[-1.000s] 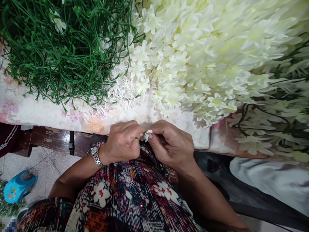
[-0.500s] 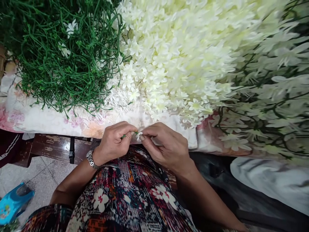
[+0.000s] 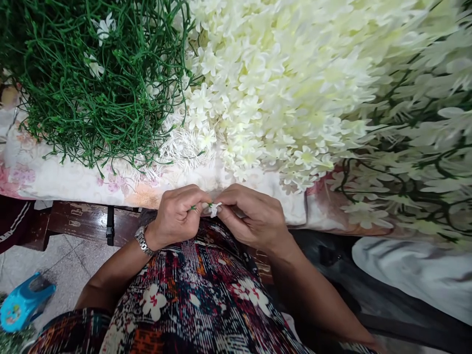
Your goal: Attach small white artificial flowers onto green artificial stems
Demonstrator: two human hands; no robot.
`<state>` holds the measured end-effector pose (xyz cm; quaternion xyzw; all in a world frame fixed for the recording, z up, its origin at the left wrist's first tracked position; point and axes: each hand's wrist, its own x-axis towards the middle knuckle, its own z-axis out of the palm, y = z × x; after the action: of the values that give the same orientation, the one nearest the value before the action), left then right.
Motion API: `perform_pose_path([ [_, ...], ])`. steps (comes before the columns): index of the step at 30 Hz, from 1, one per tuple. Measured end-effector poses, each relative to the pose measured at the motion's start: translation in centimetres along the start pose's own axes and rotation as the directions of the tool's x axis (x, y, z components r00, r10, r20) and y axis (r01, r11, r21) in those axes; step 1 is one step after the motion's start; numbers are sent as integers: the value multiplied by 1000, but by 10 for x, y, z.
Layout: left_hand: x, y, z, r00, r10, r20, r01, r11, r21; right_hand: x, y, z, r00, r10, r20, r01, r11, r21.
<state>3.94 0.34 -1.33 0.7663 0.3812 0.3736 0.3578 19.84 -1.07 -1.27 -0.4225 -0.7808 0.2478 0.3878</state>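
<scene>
Head view: the person's left hand [image 3: 177,216] is curled nearly closed, thumb and forefinger pinched on a thin green plastic stem [image 3: 192,208], of which only a short length shows between the fingers. The right hand [image 3: 254,216] is likewise drawn in, its fingertips pinched on a small white fabric flower [image 3: 215,209]. The flower sits right at the tip of the stem, in the narrow space where the two hands meet, just in front of the near edge of the surface and above the person's lap. A silver metal wristwatch [image 3: 143,241] is on the left wrist, and the lap is covered by a dark multicoloured patterned dress [image 3: 199,305].

Beyond the hands, a pale floral cloth [image 3: 73,179] lies over the dark wooden surface [image 3: 81,221]. On the cloth, to the left, is a tangled heap of bare green plastic stems [image 3: 92,83] with a few white blossoms caught in it. Just beside it in the middle is a large pile of loose cream-white fabric flowers [image 3: 280,88], with a small patch of white spiky plastic pieces [image 3: 180,145] at its near left edge. To the right lie green sprays already carrying pale flowers [image 3: 413,162]. A bright blue plastic object [image 3: 22,305] is on the tiled floor at lower left; what it is cannot be told.
</scene>
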Motion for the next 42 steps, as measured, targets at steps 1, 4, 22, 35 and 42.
perform_pose_path([
  [1,0,0,0,1000,3,-3,-3,1000,-1,0,0,1,1000,-4,-7,4,1000,2],
  [4,1,0,0,1000,12,2,-12,1000,7,1,0,2,1000,-14,-26,14,1000,0],
  [22,3,1,-1,998,-57,18,57,998,-22,1,1,2,999,-13,-29,13,1000,-6],
  [35,2,5,-4,967,-236,-98,205,946,-252,6,-11,-1,959,-150,-241,97,971,-218],
  [42,1,5,-2,973,-202,-116,177,965,-193,7,-11,4,977,-81,-196,50,986,-159],
])
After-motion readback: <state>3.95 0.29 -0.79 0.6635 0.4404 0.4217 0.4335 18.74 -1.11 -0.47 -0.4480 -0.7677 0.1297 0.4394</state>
